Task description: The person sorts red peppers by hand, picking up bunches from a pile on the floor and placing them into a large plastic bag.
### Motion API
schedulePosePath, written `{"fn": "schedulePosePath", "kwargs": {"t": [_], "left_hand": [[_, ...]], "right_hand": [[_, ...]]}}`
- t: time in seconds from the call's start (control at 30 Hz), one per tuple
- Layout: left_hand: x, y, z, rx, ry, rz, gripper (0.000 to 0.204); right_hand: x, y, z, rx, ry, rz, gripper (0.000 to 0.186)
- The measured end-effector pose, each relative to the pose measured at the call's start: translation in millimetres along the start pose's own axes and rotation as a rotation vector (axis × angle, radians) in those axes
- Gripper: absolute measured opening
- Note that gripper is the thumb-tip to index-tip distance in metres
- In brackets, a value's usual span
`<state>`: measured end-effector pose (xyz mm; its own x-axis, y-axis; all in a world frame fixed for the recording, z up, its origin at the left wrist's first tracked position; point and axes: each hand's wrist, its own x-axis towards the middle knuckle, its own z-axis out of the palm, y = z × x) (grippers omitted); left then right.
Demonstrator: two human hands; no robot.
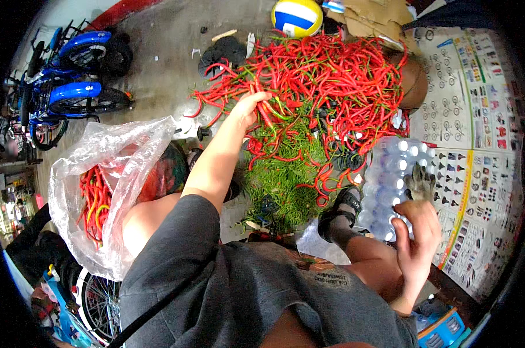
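Observation:
A large heap of long red chili peppers with green stems spreads over the floor ahead of me. My left hand reaches to its near left edge, fingers closed around a few red chili peppers. Just below lies a layer of loose green chili stems, with scattered red peppers on it. My right hand is raised at the right, thumb and fingers apart and slightly curled, with nothing visible in it. It is beside a shrink-wrapped pack of clear bottles.
A clear plastic bag holding red chili peppers stands at my left. A glove lies by the bottles. Beyond the heap sit a ball and cardboard. Blue bikes stand left; a printed sheet lines the right.

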<state>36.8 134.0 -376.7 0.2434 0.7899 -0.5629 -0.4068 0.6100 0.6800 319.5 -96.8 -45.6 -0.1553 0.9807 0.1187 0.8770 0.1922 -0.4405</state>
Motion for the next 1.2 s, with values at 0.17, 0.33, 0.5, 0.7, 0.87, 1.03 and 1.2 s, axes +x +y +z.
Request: {"fn": "schedulePosePath", "kwargs": {"t": [0.17,0.33,0.5,0.7,0.87,1.03,1.2], "left_hand": [[-58.2,56.3,61.7,-0.008,-0.166,-0.018,0.017],[-103.4,83.5,117.9,-0.086,-0.272,-0.018,0.017],[-152.7,103.4,168.1,-0.004,-0.332,0.046,0.019],[-241.0,94.6,198.4,0.194,-0.111,0.450,0.026],[-254.7,88.9,189.7,0.160,-0.109,0.541,0.027],[-247.8,95.8,175.3,0.048,-0.156,0.324,0.025],[-243.9,100.6,162.6,-0.025,-0.268,0.150,0.023]], "right_hand": [[0.2,-2.9,5.1,0.016,0.060,-0.135,0.014],[15.2,6.4,15.1,0.043,0.172,-0.165,0.013],[43.1,8.2,28.6,0.253,0.260,-0.077,0.014],[69.6,-20.6,49.0,0.527,0.177,0.125,0.026],[74.0,-30.4,62.3,0.271,0.377,-0.127,0.016],[82.3,-24.2,65.3,0.234,0.417,-0.343,0.010],[80.5,-24.2,66.8,0.574,0.294,-0.327,0.010]]}}
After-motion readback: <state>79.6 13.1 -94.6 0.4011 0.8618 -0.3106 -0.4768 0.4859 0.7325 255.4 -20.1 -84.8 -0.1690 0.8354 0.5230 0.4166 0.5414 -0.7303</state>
